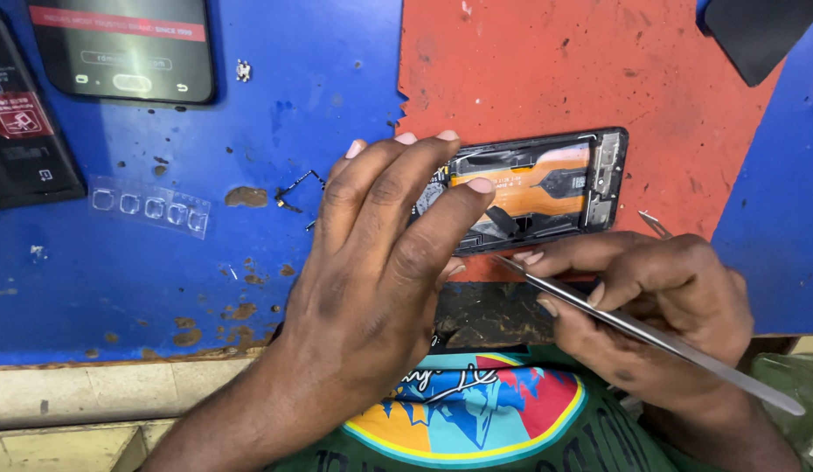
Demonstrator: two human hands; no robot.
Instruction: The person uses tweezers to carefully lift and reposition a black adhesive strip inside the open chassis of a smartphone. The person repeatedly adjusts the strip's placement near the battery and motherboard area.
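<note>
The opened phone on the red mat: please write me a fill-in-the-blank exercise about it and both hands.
1. The left hand presses on the opened phone, which lies on the ____ mat.
2. The right hand holds metal ____, tips toward the phone.
3. A second phone, screen up, lies on the ____ mat.
4. The strip of clear lens covers lies to the ____ of the left hand.

Missing words: red; tweezers; blue; left

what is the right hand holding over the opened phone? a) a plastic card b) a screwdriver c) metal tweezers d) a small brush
c: the right hand grips long metal tweezers whose tips point at the lower edge of the opened phone, while the left hand presses down on the phone's left end.
</note>
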